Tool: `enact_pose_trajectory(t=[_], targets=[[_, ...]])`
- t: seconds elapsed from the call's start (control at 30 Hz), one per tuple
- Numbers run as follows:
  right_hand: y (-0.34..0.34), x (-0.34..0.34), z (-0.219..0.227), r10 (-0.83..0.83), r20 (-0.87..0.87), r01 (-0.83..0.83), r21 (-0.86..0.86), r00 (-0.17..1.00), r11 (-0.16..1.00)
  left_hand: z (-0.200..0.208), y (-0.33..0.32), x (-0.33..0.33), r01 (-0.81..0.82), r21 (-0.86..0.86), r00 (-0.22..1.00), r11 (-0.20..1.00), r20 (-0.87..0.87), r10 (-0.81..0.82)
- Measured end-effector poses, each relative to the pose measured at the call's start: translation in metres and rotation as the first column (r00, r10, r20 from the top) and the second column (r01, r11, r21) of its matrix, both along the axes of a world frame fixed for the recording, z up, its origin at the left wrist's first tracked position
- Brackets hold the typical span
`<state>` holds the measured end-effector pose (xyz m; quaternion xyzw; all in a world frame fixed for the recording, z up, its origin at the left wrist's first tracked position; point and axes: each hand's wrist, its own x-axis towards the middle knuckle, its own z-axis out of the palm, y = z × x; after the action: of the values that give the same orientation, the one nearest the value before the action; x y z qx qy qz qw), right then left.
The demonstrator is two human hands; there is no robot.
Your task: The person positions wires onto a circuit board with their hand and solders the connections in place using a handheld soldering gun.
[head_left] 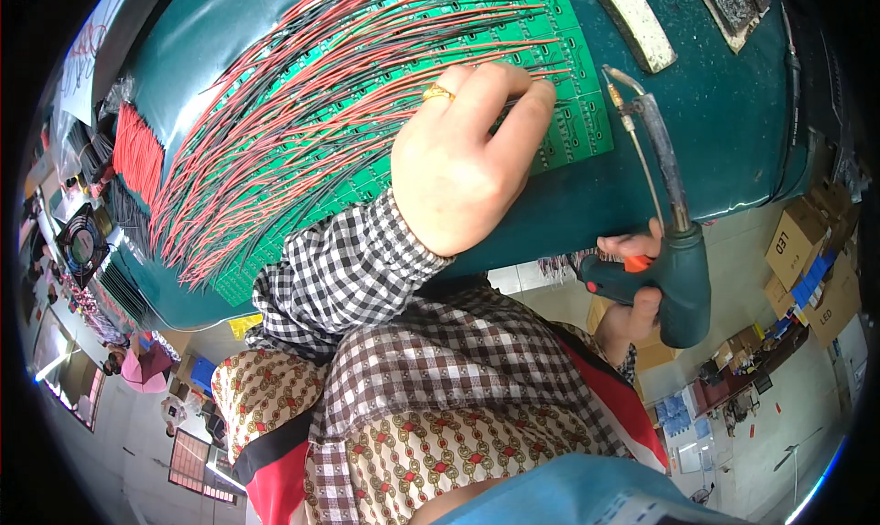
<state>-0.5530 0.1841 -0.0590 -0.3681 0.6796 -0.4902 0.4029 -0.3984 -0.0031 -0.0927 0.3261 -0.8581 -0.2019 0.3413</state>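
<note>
Gold: one ring [438, 92], on my left hand [472, 158]. Fingers bent low over the wires [275, 126], tips hidden; whether they pinch one I cannot tell. Right hand [642, 319]: wrapped round one green gun [685, 287], right of the panel [588, 122]. Wires: red and black, dozens, too crossed to count, fanned across the panel; likely light, limp, best taken by the insulation. Panel: probably thin, stiff, best edge-held. Gun: likely heaviest, handle only. Beyond: one white block [637, 26], one red bundle [137, 154], one fan [82, 236].
</note>
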Motion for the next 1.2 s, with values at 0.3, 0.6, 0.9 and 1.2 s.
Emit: enact_pose_trajectory(t=[0.3, 0.6, 0.9, 1.2], targets=[[-0.037, -0.027, -0.022, -0.111, 0.81, 0.483, -0.228, 0.576, 0.845, -0.001, 0.012, -0.002, -0.09, 0.047, 0.995, 0.995, 0.046, 0.087], [-0.063, -0.087, -0.055, 0.003, 0.779, 0.513, -0.416, 0.627, 0.751, 0.026, -0.015, 0.115, -0.324, -0.099, 0.946, 0.941, -0.043, 0.322], [-0.077, -0.085, -0.052, -0.122, 0.651, 0.504, -0.44, 0.749, 0.743, -0.023, -0.053, 0.391, -0.766, -0.085, 0.629, 0.638, 0.111, 0.77], [-0.061, -0.077, -0.032, -0.198, 0.726, 0.619, -0.373, 0.659, 0.691, 0.061, -0.006, 0.293, -0.512, -0.085, 0.849, 0.855, 0.103, 0.519]])
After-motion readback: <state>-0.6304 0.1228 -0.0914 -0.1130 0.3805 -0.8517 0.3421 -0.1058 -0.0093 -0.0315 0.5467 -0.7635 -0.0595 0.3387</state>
